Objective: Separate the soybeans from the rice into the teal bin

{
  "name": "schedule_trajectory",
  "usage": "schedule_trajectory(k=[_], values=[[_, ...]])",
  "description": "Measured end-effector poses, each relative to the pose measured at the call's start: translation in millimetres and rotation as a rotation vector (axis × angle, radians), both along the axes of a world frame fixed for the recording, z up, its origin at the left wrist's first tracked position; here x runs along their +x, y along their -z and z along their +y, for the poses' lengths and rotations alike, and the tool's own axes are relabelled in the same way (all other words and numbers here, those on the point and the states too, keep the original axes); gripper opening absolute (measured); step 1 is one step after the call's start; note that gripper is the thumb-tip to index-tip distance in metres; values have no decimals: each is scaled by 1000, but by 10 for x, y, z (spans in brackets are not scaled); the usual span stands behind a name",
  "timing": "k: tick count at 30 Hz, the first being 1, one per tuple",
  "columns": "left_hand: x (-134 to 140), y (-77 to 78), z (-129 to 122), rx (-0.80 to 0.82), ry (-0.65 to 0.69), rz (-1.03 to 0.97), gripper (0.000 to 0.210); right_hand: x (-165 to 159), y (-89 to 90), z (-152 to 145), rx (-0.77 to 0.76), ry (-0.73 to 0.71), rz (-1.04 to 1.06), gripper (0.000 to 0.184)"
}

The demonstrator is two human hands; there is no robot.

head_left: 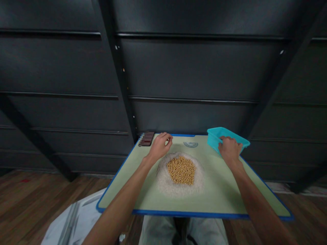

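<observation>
- Wall, dark, panelled: standing behind the far, 12 o'clock edge of the desk.
- Desk, pale green, blue-edged: carrying the goods; directions below are running from its middle unless stated.
- Mound of pale grain, resembling rice: lying loose around the desk's middle, ringing the bean heap.
- Tub, turquoise: sitting or hanging at 2 o'clock, by the far right corner; whether its base is touching the desk cannot be told.
- Bean heap, yellow: lying in one patch inside the mound. Progress, as judged: beans and grain are already lying out together, uncontained; no beans are showing in the visible part of the tub, so the handling is seemingly at an early stage.
- Right grip: closing on the tub's near rim; the bean heap is lying well apart, at its 8 o'clock.
- Left grip: curling into a ring, visibly holding nothing; whether the fingertips are meeting cannot be told. The bean heap is lying near, at its 5 o'clock.
- Flat object, dark reddish: resting at 10 o'clock, beside the left grip.
- Protractor, clear: lying flat near 12 o'clock.
</observation>
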State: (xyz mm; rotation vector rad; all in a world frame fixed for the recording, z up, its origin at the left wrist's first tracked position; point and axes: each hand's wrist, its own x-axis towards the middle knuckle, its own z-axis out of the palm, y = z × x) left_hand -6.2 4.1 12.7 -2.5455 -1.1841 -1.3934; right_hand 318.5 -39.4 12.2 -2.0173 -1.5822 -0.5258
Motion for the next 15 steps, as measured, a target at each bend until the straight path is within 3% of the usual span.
schedule_trajectory(k=[4, 7, 8, 11, 13, 15], values=[[6, -184, -146, -14, -5, -151, 15, -10, -210, -221, 103, -99, -71, 27], [36, -291, -675, -110, 26, -392, 15, -97, -467, -650, 197, -225, -116, 29], [50, -288, -937, -253, 125, -612, 14, -138, -550, -845, 236, -266, -126, 28], [80, -120, -1816, -666, 610, -1044, 20, -289, -692, -1517, 320, -453, -167, 35], [74, 93, -2333, -914, 739, -1172, 30, -415, -638, -1970, 340, -648, -218, 36], [41, 318, -2724, -1174, 795, -1385, 45, -571, -470, -2368, 263, -868, -238, 38]])
